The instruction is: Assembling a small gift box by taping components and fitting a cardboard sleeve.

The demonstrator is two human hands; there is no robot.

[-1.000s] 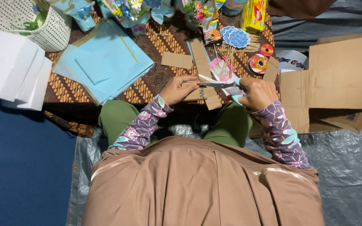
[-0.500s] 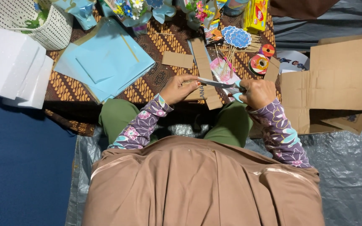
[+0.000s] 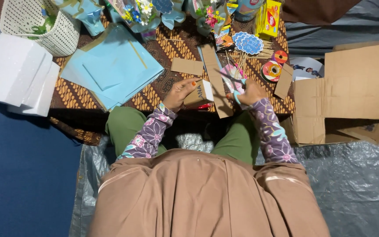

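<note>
My left hand [image 3: 179,91] grips a small piece of brown cardboard [image 3: 199,93] with a white printed side, held just over the near edge of the patterned table [image 3: 73,94]. My right hand [image 3: 251,92] holds scissors [image 3: 234,83] with light blue handles, their blades pointing up and left, apart from the piece. A long cardboard strip [image 3: 216,81] lies on the table between the two hands. Both sleeves are purple with a floral print.
Light blue paper sheets [image 3: 112,66] lie left of the hands. A white woven basket [image 3: 40,24] and white foam blocks [image 3: 16,74] sit far left. Tape rolls [image 3: 272,69], wooden sticks, blue tags and flower decorations crowd the back. A flattened cardboard box [image 3: 352,87] lies right.
The scissors were cutting at the cardboard between both hands. Now the hands have drawn apart, the left one keeping a cut-off piece and the right lifting the scissors away.
</note>
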